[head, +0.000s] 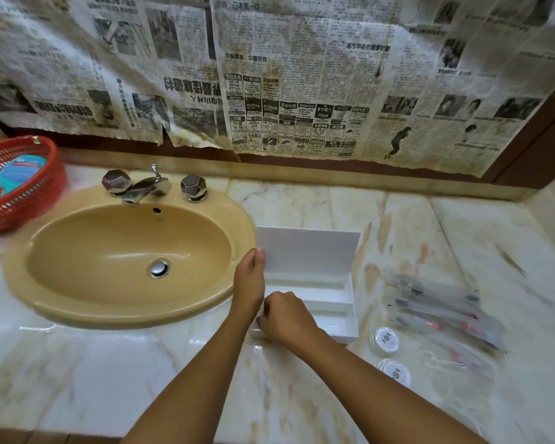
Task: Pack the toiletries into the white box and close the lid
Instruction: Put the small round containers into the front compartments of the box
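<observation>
The white box (337,310) lies on the marble counter right of the sink, its hinged lid (308,253) raised upright at the back. Inside I see white dividers and nothing else. My left hand (249,280) holds the lid's left edge, thumb on the lid's inner face. My right hand (284,317) grips the box's front left corner with curled fingers. To the right lie several clear plastic sachets of toiletries (442,310) in a loose pile. Two small round white containers (385,340) (395,371) sit in front of that pile.
A beige oval sink (61,302) with chrome taps (148,185) fills the left of the counter. A red mesh basket (42,193) holding packets stands at the far left. Old newspaper covers the wall behind. The counter's front edge runs along the bottom.
</observation>
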Demonstrator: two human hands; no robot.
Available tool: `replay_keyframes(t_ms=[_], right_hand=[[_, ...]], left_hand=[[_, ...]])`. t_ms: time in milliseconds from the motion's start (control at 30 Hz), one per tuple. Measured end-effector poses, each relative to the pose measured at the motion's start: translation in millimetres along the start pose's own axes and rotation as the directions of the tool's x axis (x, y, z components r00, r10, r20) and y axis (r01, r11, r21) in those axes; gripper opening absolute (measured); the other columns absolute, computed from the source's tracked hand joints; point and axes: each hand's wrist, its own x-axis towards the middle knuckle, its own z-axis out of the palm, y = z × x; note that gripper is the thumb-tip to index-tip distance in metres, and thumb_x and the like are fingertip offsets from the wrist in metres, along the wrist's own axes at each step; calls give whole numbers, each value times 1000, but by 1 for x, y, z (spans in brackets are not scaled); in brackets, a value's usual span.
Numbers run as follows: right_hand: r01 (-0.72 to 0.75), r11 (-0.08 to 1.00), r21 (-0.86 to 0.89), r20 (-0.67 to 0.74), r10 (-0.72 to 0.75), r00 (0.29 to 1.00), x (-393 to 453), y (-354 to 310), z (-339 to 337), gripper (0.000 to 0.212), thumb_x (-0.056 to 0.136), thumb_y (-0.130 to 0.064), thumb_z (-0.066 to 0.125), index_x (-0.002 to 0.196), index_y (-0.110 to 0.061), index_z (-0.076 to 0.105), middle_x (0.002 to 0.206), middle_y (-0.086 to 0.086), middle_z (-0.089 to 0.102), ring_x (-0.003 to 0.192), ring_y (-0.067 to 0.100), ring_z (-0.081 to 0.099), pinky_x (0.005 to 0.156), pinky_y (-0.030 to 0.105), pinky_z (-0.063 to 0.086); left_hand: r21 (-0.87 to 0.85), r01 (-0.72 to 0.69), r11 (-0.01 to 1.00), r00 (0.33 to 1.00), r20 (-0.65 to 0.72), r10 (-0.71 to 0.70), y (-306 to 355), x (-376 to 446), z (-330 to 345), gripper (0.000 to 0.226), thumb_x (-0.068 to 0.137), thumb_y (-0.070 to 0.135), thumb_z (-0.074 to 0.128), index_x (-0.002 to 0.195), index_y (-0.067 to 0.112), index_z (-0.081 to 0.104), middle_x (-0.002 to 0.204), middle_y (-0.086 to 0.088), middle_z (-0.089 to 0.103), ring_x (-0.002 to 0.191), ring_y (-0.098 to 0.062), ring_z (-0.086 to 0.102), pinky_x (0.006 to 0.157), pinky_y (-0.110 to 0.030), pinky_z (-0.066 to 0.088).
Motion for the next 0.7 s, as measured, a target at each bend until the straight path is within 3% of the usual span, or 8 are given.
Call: replay_keyframes(t_ms=[133, 267, 367, 500, 700], right_hand=[[14, 1000, 24, 17, -14, 1000, -1, -3, 2, 15, 87, -14, 50, 90, -5, 62, 93, 15, 65, 81, 30, 59, 63, 29, 36], [35, 999, 25, -23, -35, 999, -7, 1, -4, 14, 88, -16, 51, 86, -8, 63, 91, 13, 66, 76, 26, 57, 64, 28, 40], [57, 997, 50, -126, -50, 991, -14, 8, -16, 15, 86, -18, 53, 85, -10, 66, 87, 9, 68, 81, 26, 61, 68, 30, 47], [57, 997, 58, -287, -38, 957, -26, 28, -41, 15, 86, -20, 54, 91, -14, 67, 90, 4, 68, 86, 23, 61, 68, 27, 43], [-129, 992, -5, -396, 117, 911, -45, 81, -64, 22, 87, -12, 49, 105, -17, 60, 107, 1, 58, 91, 21, 55, 67, 27, 37]], left_hand=[[6, 3, 1000, 1000, -9, -3, 1, 0, -1, 66, 88, 59, 40, 92, -6, 49, 84, -6, 49, 77, -17, 43, 73, -33, 36], [36, -10, 999, 1000, -17, 11, 1, 0, 0, 56, 96, 48, 39, 90, -7, 48, 82, -6, 47, 76, -18, 40, 72, -33, 34], [25, -12, 1000, 1000, -16, 13, 2, -1, 1, 44, 104, 32, 40, 87, -8, 47, 81, -8, 45, 75, -18, 40, 71, -32, 33], [13, -17, 1000, 1000, -14, 17, 1, 0, 1, 43, 105, 30, 40, 87, -8, 47, 81, -8, 44, 76, -17, 40, 72, -33, 33], [5, -24, 1000, 1000, -15, 24, -3, 2, 1, 43, 105, 31, 40, 87, -7, 51, 86, -4, 45, 80, -16, 39, 74, -32, 32]])
